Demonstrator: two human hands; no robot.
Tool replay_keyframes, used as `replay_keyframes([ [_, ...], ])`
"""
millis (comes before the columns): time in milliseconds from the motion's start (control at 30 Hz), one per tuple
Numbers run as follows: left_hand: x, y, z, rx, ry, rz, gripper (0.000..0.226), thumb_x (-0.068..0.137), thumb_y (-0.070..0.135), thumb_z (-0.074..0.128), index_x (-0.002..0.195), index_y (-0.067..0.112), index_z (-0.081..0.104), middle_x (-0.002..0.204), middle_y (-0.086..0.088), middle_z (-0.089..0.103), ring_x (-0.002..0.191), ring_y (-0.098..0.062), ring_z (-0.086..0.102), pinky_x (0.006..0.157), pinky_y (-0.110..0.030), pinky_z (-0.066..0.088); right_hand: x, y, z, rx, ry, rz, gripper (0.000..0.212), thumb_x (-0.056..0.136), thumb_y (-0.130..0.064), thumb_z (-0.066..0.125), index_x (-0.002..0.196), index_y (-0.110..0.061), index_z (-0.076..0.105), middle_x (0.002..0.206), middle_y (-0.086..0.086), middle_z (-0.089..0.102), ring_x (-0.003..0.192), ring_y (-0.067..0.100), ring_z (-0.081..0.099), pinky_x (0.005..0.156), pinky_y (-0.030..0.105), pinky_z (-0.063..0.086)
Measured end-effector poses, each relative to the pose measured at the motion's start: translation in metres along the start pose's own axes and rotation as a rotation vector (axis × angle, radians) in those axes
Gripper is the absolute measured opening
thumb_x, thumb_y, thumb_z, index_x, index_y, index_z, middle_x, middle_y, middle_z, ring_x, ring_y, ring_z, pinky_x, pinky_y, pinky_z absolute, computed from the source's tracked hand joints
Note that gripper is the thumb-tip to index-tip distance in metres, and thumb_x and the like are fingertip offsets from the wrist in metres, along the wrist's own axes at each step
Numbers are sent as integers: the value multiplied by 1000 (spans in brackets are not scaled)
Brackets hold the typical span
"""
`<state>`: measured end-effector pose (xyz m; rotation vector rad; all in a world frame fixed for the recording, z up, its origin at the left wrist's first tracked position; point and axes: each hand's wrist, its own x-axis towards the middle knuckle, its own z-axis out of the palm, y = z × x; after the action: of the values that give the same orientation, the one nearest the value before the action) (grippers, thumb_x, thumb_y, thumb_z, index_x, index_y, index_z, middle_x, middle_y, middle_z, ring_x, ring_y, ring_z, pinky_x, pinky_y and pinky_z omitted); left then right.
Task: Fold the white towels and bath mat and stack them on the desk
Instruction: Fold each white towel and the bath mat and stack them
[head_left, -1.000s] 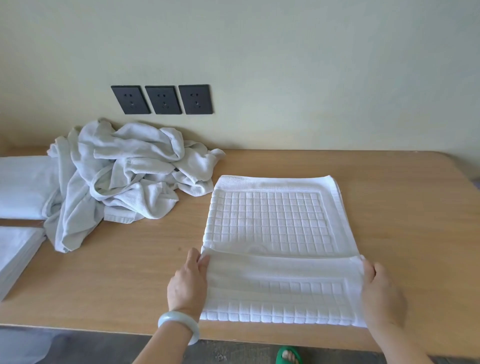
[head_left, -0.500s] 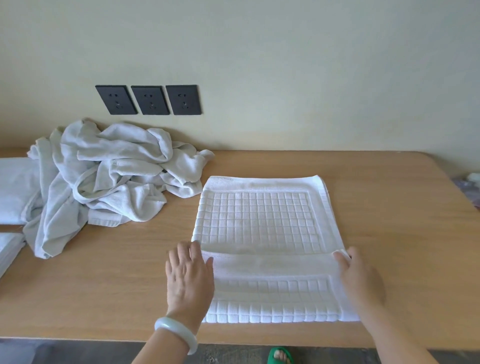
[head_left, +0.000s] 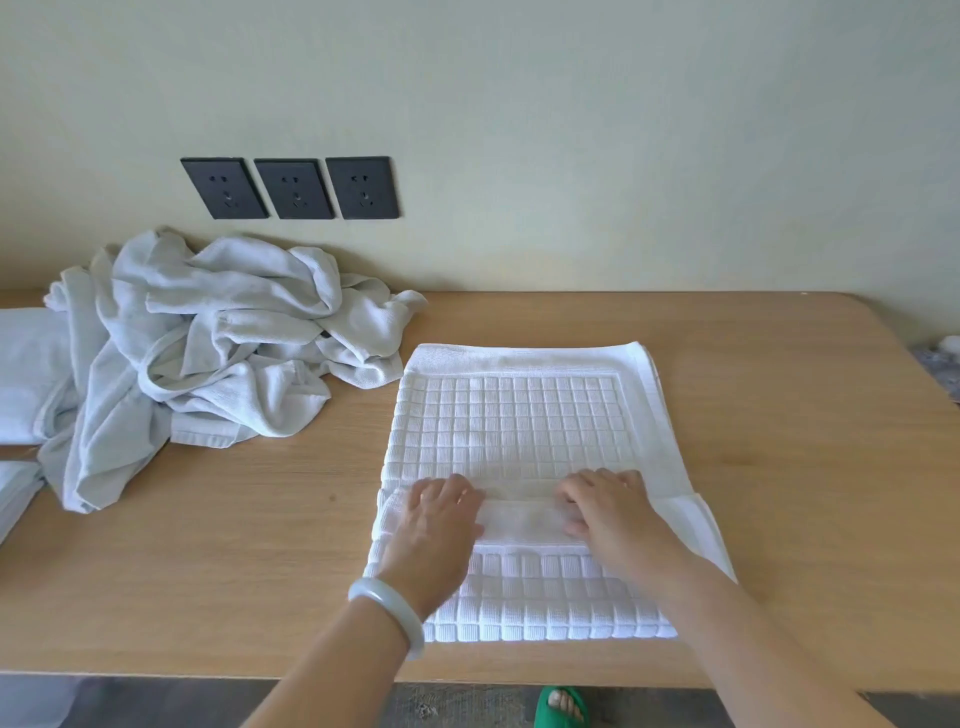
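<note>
A white bath mat (head_left: 511, 426) with a raised square grid lies on the wooden desk (head_left: 779, 415), its near part folded up over itself. My left hand (head_left: 439, 525) and my right hand (head_left: 605, 512) both lie palm down on the folded flap's far edge, a little apart, with the fingers pressing the cloth flat. A heap of crumpled white towels (head_left: 208, 343) sits at the desk's back left.
Folded white towels (head_left: 23, 374) lie at the far left, with another folded stack (head_left: 13, 493) in front at the left edge. Three black wall sockets (head_left: 291, 188) sit above the heap. Bare desk extends right of the mat. A green sandal (head_left: 561, 707) shows below the desk's front edge.
Both hands have moved inward from the flap's outer corners to its middle and now press on it. The camera view shifted slightly.
</note>
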<state>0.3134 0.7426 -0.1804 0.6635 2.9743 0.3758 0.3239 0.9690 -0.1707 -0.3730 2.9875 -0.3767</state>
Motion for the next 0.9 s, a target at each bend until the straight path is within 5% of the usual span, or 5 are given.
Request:
replay_keyframes([
  [200, 18, -12, -28, 144, -215, -80, 35, 95, 52, 46, 116, 24, 57, 110, 5, 44, 111, -16, 40, 110, -38, 23, 25, 3, -16, -105, -270, 133, 16, 87, -37, 60, 95, -25, 53, 99, -4, 40, 96, 17, 33, 86, 34, 25],
  [300, 16, -18, -29, 145, -215, -147, 33, 97, 49, 45, 116, 23, 56, 112, 6, 48, 112, -15, 42, 112, -40, 25, 22, 1, -11, -101, -148, 98, 13, 90, -32, 56, 102, -25, 55, 104, -6, 42, 104, 18, 38, 83, 33, 20],
  [467, -2, 7, -4, 173, 146, -163, 42, 83, 28, 70, 117, 11, 54, 117, -8, 56, 110, -27, 54, 101, -44, 45, -2, -24, 23, -95, 209, 66, 41, 89, -31, 58, 127, -16, 53, 141, 4, 45, 136, 27, 38, 114, 49, 25],
  [600, -28, 33, 34, 73, 39, -77, 56, 99, 34, 36, 151, 17, 28, 158, -11, 27, 147, -29, 20, 120, -50, 17, -24, -47, 63, -81, 101, 17, 57, 102, -45, 28, 150, -16, 32, 158, 5, 27, 148, 20, 12, 116, 46, 16],
  [900, -54, -10, 40, 121, 29, -310, 76, 96, 69, 13, 155, 22, 10, 162, -14, 1, 150, -26, -2, 118, -43, 3, -66, 9, 57, -76, 108, 574, 75, 92, -63, -6, 153, -20, -5, 161, -1, -8, 149, 20, -5, 120, 47, 4],
])
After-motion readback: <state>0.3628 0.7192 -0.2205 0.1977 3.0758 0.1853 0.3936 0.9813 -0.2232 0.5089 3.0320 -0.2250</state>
